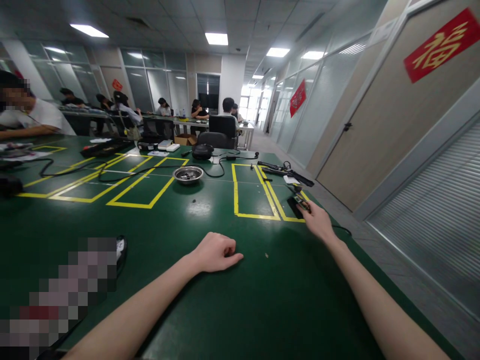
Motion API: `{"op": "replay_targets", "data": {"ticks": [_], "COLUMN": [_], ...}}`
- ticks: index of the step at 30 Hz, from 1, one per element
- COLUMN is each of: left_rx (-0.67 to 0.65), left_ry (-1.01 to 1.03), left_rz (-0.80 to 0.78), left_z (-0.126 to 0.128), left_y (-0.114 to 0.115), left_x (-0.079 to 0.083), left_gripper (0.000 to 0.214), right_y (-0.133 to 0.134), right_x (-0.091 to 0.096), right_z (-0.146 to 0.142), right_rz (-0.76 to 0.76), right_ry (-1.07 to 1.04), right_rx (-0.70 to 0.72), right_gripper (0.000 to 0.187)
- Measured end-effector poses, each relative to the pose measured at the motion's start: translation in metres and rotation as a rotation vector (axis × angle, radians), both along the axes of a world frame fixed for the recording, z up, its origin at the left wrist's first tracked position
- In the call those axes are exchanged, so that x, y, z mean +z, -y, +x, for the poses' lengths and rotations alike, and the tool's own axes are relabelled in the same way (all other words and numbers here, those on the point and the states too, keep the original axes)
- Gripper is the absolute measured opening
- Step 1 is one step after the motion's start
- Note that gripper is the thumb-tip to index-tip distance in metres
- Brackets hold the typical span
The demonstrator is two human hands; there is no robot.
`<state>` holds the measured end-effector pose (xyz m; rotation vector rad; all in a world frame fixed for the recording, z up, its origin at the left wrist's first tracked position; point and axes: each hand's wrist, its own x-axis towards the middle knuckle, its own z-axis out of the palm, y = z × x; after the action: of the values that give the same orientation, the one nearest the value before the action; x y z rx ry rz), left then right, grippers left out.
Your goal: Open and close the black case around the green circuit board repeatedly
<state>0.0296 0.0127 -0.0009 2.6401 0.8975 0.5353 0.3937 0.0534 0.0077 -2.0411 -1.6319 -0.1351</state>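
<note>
On the green tabletop (258, 300) my left hand (216, 252) rests with its fingers curled under and the thumb stretched out along the surface. I see nothing in it. Farther right, my right hand (318, 220) grips the edge of a small dark device with an exposed circuit board (299, 201). Its fingertips are partly hidden. This device is at the near end of a yellow tape rectangle (279, 202). Just beyond it lie black elongated tools or parts (288, 172) and a small white paper (291, 180), their exact kind unclear.
A metal bowl (188, 175) with small parts stands mid-table. Black cables (150, 167) run across behind it, near a round black case (202, 151). More tape rectangles (129, 204) mark the left. A blurred-out object (63, 295) lies near left. A person (41, 115) sits across.
</note>
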Motion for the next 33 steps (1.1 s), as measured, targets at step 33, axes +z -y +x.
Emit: {"op": "replay_targets", "data": {"ticks": [33], "left_rx": [-0.003], "left_ry": [-0.073], "left_rz": [0.049], "left_z": [-0.014], "left_y": [-0.006], "left_x": [0.016], "left_gripper": [0.056], "right_y": [0.062], "right_x": [0.007], "right_z": [-0.100], "right_rz": [-0.172], "right_ry": [-0.153], "right_rx": [0.909], "right_gripper": [0.029]}}
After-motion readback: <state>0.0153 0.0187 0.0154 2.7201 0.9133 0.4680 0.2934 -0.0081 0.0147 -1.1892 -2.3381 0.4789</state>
